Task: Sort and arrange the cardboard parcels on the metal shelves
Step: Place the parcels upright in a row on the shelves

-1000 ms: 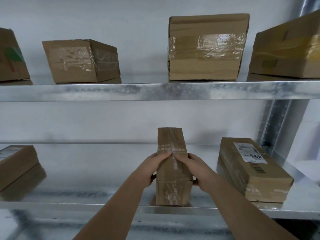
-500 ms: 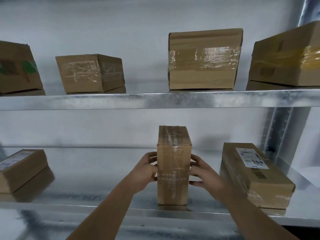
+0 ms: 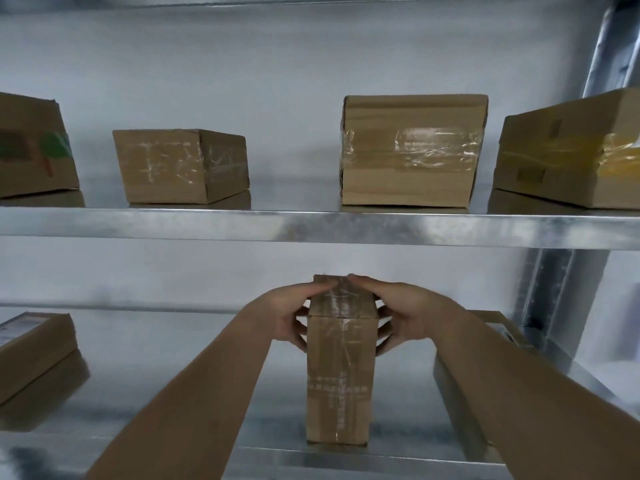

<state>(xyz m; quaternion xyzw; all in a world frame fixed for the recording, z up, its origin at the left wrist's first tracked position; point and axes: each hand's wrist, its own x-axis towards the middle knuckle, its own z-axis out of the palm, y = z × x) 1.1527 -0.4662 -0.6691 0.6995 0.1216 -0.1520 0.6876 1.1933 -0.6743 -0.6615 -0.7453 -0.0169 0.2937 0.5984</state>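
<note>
A narrow taped cardboard parcel (image 3: 341, 379) stands upright near the front edge of the lower metal shelf (image 3: 194, 375). My left hand (image 3: 289, 315) grips its upper left side, thumb laid on the top and fingers curled against the side. My right hand (image 3: 403, 315) grips the upper right side in the same way. On the upper shelf (image 3: 294, 225) sit several parcels: a green-marked one (image 3: 33, 150) at far left, a small taped one (image 3: 180, 166), a taller taped one (image 3: 412, 150) and a yellow-taped one (image 3: 571, 150) at right.
A flat parcel (image 3: 33, 351) lies at the left of the lower shelf. Another labelled parcel (image 3: 498, 325) lies at the right, mostly hidden behind my right forearm. A metal upright (image 3: 557, 292) stands at the right. A white wall backs both shelves.
The narrow parcel has been tipped from lying flat to standing on end. Both hands slid from its sides up to its top. The view has tilted upward.
</note>
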